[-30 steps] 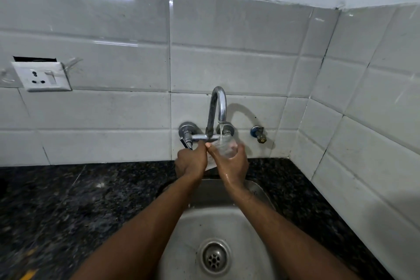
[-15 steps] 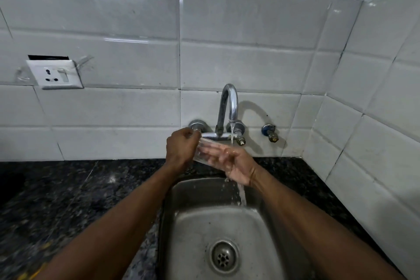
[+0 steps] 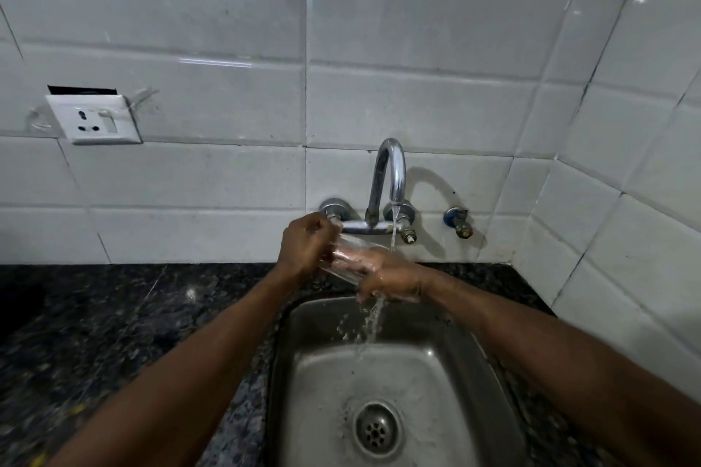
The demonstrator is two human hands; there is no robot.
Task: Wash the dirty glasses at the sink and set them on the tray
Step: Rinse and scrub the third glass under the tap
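Observation:
A clear drinking glass [image 3: 347, 258] lies tilted on its side above the steel sink [image 3: 303, 360], under the running chrome tap [image 3: 390, 178]. My left hand [image 3: 303, 246] is closed around the glass's left end. My right hand [image 3: 394, 279] has its fingers pushed into the glass's open mouth, and they show through the wall. Water streams from the spout onto my right hand and splashes down toward the drain [image 3: 377, 428]. No tray is in view.
Dark speckled granite counter [image 3: 113, 334] lies left and right of the sink. White tiled walls meet in a corner at the right. A white wall socket [image 3: 95, 119] is at the left, and a small blue stop valve [image 3: 459, 222] sits right of the tap.
The glass went from upright under the spout in my right hand to lying sideways, held by my left hand with my right fingers inside. The camera view shifted right and down.

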